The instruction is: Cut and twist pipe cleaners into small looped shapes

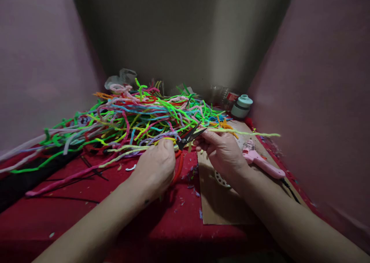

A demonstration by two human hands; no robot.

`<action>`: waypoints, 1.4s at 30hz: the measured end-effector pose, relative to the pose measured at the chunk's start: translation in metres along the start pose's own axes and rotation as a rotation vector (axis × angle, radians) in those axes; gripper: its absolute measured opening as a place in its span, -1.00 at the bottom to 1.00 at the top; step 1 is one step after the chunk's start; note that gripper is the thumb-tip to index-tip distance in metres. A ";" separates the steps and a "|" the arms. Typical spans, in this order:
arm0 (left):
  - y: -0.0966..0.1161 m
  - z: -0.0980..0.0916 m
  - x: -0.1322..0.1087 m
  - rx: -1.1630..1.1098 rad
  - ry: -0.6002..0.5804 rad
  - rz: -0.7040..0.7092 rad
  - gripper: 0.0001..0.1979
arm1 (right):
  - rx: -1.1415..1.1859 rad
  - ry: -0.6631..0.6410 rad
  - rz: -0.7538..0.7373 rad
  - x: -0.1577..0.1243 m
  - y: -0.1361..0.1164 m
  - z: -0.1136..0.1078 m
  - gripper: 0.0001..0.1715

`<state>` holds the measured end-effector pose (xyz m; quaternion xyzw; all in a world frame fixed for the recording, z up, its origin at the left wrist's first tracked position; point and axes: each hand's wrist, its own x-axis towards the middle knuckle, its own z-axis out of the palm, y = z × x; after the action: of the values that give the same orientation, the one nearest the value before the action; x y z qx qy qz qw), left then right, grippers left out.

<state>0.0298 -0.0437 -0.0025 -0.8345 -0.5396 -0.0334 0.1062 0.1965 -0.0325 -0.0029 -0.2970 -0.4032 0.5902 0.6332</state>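
Forearms (106, 216) enter from the two lower corners and converge above a red counter (173, 220). Left hand (157, 162): closed around the handle end of black scissors (185, 140), blades parted and pointing up and to the right. Right hand (224, 150): pinched, thumb against fingers, on a pale yellow stem (248, 132) whose long free end extends to the right, above the cardboard (209, 197). The pinched part is near the blade tips; in this dim light, contact between stem and blade cannot be confirmed. The stem should be light, soft and fuzzy, probably with a thin core that bends readily and keeps its shape; slipping and breakage are unlikely, though the pile may crush. Take hold close to the blades, between thumb and forefinger; a grip farther out would leave the section there loose. The scissors should be stiff and light; hold by the handles, clear of the edges. Behind the hands lies a multicoloured heap (156, 112) of similar stems; a pink glue gun (263, 162) rests beside the right forearm.
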 end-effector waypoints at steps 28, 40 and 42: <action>-0.003 -0.001 0.001 0.005 -0.057 -0.010 -0.70 | -0.090 -0.064 0.062 0.003 0.001 -0.004 -0.89; -0.004 -0.005 0.001 0.014 -0.135 -0.037 -0.72 | -0.113 -0.073 0.069 0.005 0.003 -0.006 -0.88; -0.003 -0.005 0.000 0.001 -0.144 -0.031 -0.72 | -0.113 -0.063 0.063 0.005 0.002 -0.005 -0.87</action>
<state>0.0270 -0.0434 0.0033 -0.8262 -0.5587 0.0255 0.0671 0.1999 -0.0270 -0.0068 -0.3261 -0.4461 0.5950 0.5836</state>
